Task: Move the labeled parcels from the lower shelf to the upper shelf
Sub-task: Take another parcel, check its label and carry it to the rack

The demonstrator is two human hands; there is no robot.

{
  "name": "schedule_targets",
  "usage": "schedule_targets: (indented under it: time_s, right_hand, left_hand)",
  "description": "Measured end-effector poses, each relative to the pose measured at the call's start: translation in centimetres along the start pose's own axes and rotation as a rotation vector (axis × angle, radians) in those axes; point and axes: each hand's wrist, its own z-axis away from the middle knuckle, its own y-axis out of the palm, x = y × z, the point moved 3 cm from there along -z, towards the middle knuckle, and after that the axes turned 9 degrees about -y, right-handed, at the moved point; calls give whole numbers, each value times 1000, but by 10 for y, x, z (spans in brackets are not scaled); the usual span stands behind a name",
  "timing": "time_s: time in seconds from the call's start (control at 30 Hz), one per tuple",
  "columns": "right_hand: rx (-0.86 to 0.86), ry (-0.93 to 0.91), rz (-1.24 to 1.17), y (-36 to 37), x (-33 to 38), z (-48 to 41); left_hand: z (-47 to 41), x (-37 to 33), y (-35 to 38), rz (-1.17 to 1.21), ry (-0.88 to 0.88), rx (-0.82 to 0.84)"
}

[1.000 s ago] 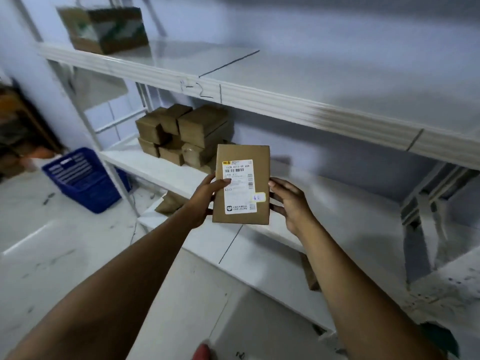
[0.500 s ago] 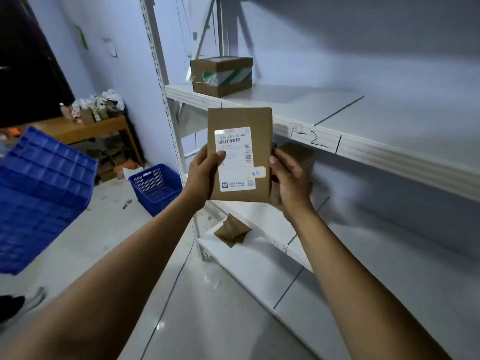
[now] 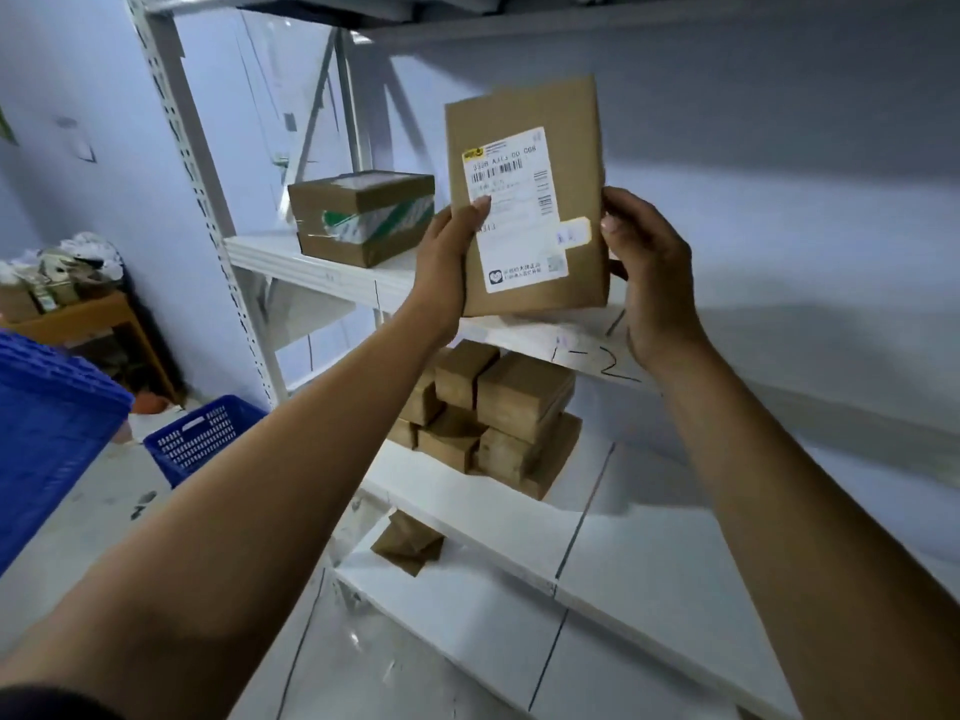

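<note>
Fine print on the white shipping label [image 3: 522,210] of a flat brown parcel [image 3: 524,197] is too blurred to read beyond a barcode and a row of characters, and the parcel hides part of the upper shelf [image 3: 311,270] behind it; the top of the rack and both elbows are cut off by the frame. Compared with half a second ago, the parcel sits higher in view and now stands in front of the upper shelf's edge, just right of a taped box [image 3: 363,215] resting there, while the stack of brown parcels [image 3: 493,413] on the lower shelf [image 3: 467,504] has come into view below it. The left hand [image 3: 449,262] grasps the parcel's lower left edge, thumb pressed over the label; the right hand [image 3: 647,267] grasps the right edge, fingers curled behind the cardboard, so each grip is closed on the parcel. Both arms reach forward and up, the parcel upright and tilted slightly to the left, label toward the camera. Whether its bottom edge touches the shelf cannot be told. A crumpled brown packet [image 3: 408,543] lies on the bottom shelf, and a blue basket [image 3: 200,439] stands on the floor at left.
</note>
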Motion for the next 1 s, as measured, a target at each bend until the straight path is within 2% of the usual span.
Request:
schedule_targets:
  time_s: [0.23,0.43,0.57,0.7,0.8,1.0]
  right_hand:
    - [4,44,45,-6,-43,-44]
    - [-45,79,8,-12,-62,-49]
    - [-11,129,27,-10,-64,-46]
    - [-140,148,102,-11,-54,-36]
    - [-143,140,187,-10,-50,-28]
    - [-296,287,193,-10,-46,-18]
  left_hand:
    - [-72,12,36,-27,-92,145]
    - [-100,23,47,-44,-159,200]
    - [-107,23,41,-1,-254,251]
    - [-107,31,35,60,-314,356]
    - [-105,36,32,111,-360,388]
    - [-95,36,27,-75,-371,418]
